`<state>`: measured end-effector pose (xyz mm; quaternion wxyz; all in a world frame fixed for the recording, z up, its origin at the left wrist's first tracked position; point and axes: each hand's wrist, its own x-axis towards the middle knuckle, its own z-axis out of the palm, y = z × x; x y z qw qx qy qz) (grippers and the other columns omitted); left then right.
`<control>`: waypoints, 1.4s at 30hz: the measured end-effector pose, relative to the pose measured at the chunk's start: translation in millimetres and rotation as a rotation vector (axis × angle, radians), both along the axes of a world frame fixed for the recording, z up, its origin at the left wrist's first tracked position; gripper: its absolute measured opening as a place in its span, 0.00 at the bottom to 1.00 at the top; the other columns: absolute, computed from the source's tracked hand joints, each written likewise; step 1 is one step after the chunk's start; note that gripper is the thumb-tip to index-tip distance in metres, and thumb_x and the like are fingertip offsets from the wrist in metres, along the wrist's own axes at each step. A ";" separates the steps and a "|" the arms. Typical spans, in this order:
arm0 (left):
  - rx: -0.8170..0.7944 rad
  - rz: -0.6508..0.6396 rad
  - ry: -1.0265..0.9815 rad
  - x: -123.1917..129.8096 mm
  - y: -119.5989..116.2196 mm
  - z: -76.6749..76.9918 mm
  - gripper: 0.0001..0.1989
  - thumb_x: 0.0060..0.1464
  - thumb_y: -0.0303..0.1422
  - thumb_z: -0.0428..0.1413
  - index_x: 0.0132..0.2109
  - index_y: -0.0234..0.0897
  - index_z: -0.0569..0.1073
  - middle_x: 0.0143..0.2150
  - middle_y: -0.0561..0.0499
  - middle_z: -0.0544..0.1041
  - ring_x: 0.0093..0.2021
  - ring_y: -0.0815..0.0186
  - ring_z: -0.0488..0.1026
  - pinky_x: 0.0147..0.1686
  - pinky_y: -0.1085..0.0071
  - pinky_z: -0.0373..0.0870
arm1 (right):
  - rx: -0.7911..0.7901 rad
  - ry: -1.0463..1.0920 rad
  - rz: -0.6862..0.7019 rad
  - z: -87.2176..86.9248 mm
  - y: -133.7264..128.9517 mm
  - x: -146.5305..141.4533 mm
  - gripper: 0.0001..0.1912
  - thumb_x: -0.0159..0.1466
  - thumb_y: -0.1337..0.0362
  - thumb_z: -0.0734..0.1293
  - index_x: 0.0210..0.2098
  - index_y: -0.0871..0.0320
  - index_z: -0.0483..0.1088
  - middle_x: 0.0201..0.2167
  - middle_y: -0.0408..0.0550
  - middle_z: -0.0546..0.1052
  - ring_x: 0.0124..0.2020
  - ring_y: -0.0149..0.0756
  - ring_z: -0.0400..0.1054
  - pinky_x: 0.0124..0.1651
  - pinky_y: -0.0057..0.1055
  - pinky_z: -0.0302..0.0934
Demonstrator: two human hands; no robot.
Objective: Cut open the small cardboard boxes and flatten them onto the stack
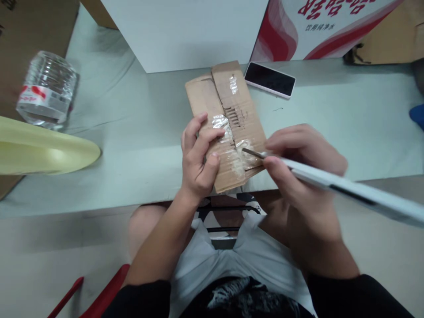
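Observation:
A flattened brown cardboard piece (243,106) with strips of clear tape lies at the table's front edge, tilted slightly. My left hand (200,161) rests on its left side, fingers apart and fingertips on the cardboard and tape. In my right hand (304,172) is a long white tool (357,192) with a thin dark metal tip, pinched between thumb and fingers. That tip is over the taped area near the cardboard's lower right, and I cannot tell whether it touches.
Beyond the cardboard are a phone (270,79), a large white box (198,33) and a red-and-white box (281,33). At left, a water bottle (48,90) lies near a yellow object (49,150). The pale table (132,168) ends just before my lap.

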<state>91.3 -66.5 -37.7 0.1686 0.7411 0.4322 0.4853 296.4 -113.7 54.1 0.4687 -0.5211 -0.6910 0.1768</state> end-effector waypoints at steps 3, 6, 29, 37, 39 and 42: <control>-0.021 -0.005 0.008 -0.4 -0.2 1.1 0.25 0.69 0.58 0.42 0.59 0.53 0.72 0.72 0.48 0.66 0.75 0.44 0.62 0.74 0.39 0.58 | 0.022 -0.009 0.002 0.3 2.9 -5.9 0.07 0.70 0.59 0.70 0.36 0.52 0.76 0.33 0.44 0.82 0.32 0.35 0.75 0.34 0.36 0.69; -0.030 -0.028 -0.017 -0.3 -0.5 2.1 0.25 0.69 0.57 0.43 0.60 0.53 0.72 0.73 0.49 0.65 0.75 0.44 0.61 0.75 0.39 0.56 | 0.088 -0.014 0.001 -0.3 2.5 -6.6 0.08 0.71 0.60 0.69 0.35 0.51 0.78 0.33 0.45 0.84 0.33 0.37 0.78 0.37 0.37 0.73; -0.009 -0.016 -0.005 2.1 -0.2 3.0 0.25 0.70 0.57 0.42 0.59 0.52 0.73 0.72 0.47 0.66 0.74 0.45 0.63 0.73 0.38 0.61 | 0.238 -0.127 0.038 -18.4 13.3 -13.3 0.14 0.67 0.64 0.69 0.24 0.53 0.68 0.20 0.41 0.73 0.21 0.31 0.67 0.24 0.31 0.60; -0.018 -0.008 0.013 0.8 0.1 3.3 0.25 0.69 0.57 0.42 0.59 0.51 0.73 0.72 0.47 0.66 0.74 0.45 0.63 0.74 0.39 0.61 | 0.275 -0.111 0.054 -19.8 14.7 -15.5 0.14 0.66 0.65 0.69 0.24 0.53 0.66 0.20 0.40 0.71 0.21 0.29 0.64 0.23 0.30 0.56; -0.028 0.008 0.033 0.5 0.2 3.1 0.27 0.69 0.58 0.42 0.59 0.52 0.74 0.72 0.47 0.67 0.74 0.46 0.63 0.73 0.40 0.61 | 0.248 -0.131 0.061 -20.5 15.3 -15.7 0.15 0.67 0.64 0.69 0.24 0.53 0.66 0.21 0.41 0.71 0.21 0.29 0.63 0.23 0.30 0.56; -0.029 0.003 0.024 0.5 0.2 3.7 0.26 0.69 0.57 0.42 0.59 0.51 0.73 0.72 0.46 0.67 0.74 0.46 0.64 0.73 0.40 0.62 | 0.263 -0.129 0.035 -23.1 15.1 -14.6 0.17 0.68 0.61 0.68 0.23 0.53 0.64 0.20 0.41 0.69 0.21 0.30 0.64 0.23 0.31 0.56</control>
